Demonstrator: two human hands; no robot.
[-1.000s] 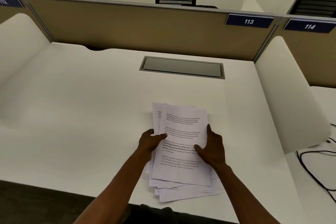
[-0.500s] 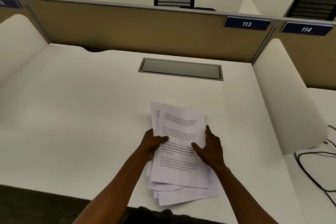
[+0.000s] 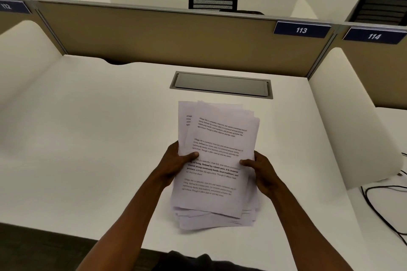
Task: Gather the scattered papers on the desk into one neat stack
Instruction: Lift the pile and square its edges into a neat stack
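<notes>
A pile of printed white papers (image 3: 218, 138) is held up off the white desk (image 3: 88, 138), tilted toward me. Its sheets are fanned unevenly, with corners sticking out at the top and at the bottom. My left hand (image 3: 176, 161) grips the pile's left edge, thumb on the top sheet and fingers behind. My right hand (image 3: 261, 169) grips the right edge the same way, thumb on the front. The fingers under the pile are hidden.
A grey cable hatch (image 3: 221, 84) is set into the desk behind the papers. Tan partition panels (image 3: 154, 37) and curved white side dividers (image 3: 352, 116) enclose the desk. Black cables (image 3: 383, 207) lie on the neighbouring desk at right.
The pile lay on the desk with both hands pressing on it. Both hands now grip its sides and have lifted it, with its top end raised toward the hatch.
</notes>
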